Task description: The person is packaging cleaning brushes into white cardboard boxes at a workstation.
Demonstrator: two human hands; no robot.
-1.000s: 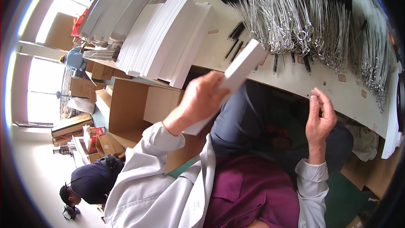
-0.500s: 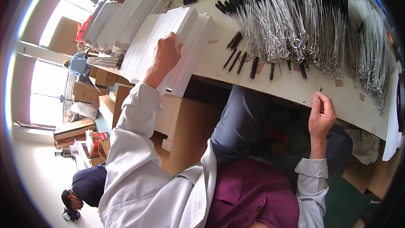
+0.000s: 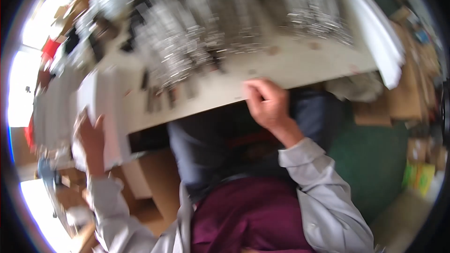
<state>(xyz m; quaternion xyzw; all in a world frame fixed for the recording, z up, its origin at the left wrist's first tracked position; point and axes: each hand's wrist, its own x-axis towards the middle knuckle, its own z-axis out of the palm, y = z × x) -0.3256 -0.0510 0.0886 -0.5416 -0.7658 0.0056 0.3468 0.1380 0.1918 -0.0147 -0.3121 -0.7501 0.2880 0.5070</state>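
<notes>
My left hand (image 3: 91,136), blurred, lies against the row of white folded card pieces (image 3: 111,112) at the table's left end. Its thumb stands apart from the fingers, and nothing shows in its grasp. At the front edge of the table, my right hand (image 3: 268,100) is closed, thumb and fingers curled together. Whatever is between its fingertips, if anything, is hidden. Left of this hand lie a few short dark-bristled brushes (image 3: 171,97). Beyond them a large heap of wire-handled brushes (image 3: 187,42) with looped ends spreads over the table, smeared by motion.
Another bundle of wire-handled brushes (image 3: 318,18) lies farther right on the pale table (image 3: 220,89). A long white sheet or panel (image 3: 377,33) sticks out past the right edge. Cardboard boxes (image 3: 408,84) stand at the right, and clear plastic bags (image 3: 112,0) lie at the back left.
The view has swung to the right, so the table and brushes sit farther left in it. My left hand stays at the white card pieces; its thumb now shows more apart. My right hand remains curled.
</notes>
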